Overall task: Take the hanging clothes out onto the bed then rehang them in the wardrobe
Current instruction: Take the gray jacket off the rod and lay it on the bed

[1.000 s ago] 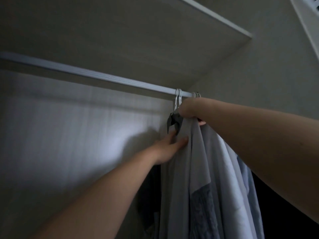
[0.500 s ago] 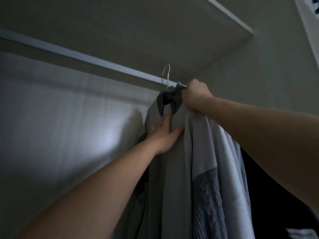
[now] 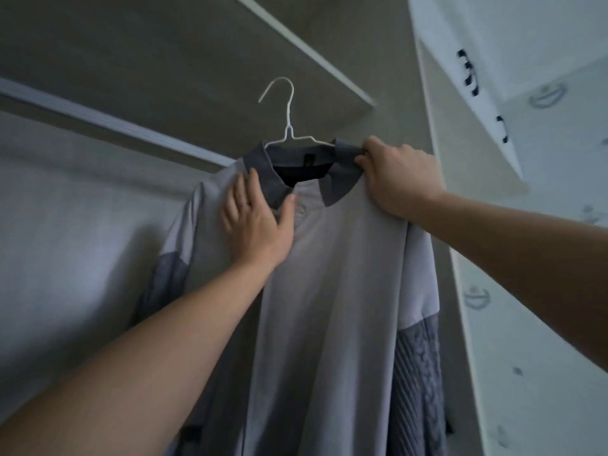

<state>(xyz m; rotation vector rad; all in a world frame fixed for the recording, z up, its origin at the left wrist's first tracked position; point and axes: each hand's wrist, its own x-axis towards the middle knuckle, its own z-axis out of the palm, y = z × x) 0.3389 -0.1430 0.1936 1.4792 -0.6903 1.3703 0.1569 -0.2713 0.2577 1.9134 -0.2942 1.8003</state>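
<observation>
A light grey polo shirt (image 3: 332,274) with a dark grey collar and dark sleeve panels hangs on a white wire hanger (image 3: 287,126). The hanger's hook is free in the air, off the wardrobe rail (image 3: 108,125). My right hand (image 3: 394,176) grips the shirt's right shoulder and the hanger end by the collar. My left hand (image 3: 256,222) lies flat with straight fingers against the chest, just below the collar on the left. The shirt's lower part runs out of the frame.
A wooden shelf (image 3: 204,57) sits above the rail. The pale wardrobe back panel (image 3: 65,225) fills the left. A white patterned wardrobe door (image 3: 533,291) stands open on the right, close to my right forearm.
The hanger has come off the rail and moved out toward me and to the right. The shirt now faces me, front spread. The other clothes on the rail are out of sight.
</observation>
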